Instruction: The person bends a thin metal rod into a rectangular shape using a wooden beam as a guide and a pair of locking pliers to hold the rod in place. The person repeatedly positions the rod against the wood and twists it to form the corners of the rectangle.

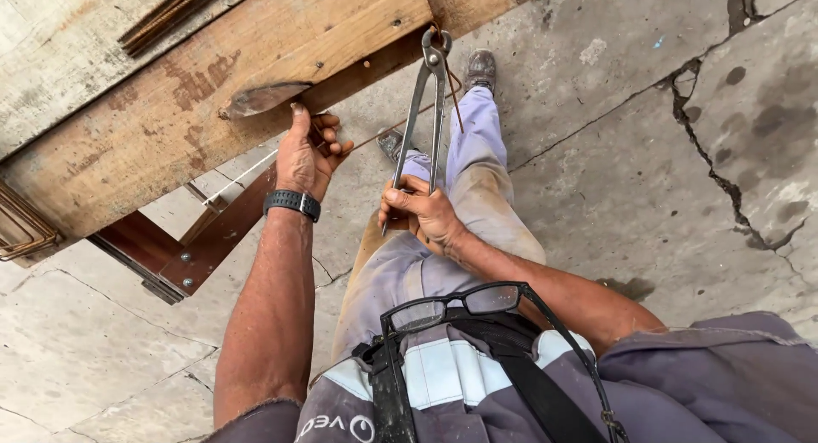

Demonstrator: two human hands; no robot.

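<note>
Pincers (pixel 429 111): long-handled steel end-cutting tool, held upright by its two handles, its head set against the lower edge of the wooden plank.
Right hand (pixel 422 213): fingers are curled and pressed together around the lower handle ends.
Left hand (pixel 305 158): raised against the plank's underside; fingers are bent inward, apparently pinching a thin rusty wire (pixel 383 135), though the contact is partly hidden.
Plank (pixel 256 77): worn timber crossing the upper left, bolted to a reddish bracket.
Wristwatch (pixel 292 203): dark band worn on the left wrist.
Glasses (pixel 456 305): black-framed, hung at the chest.
Floor (pixel 665 153): cracked concrete.
</note>
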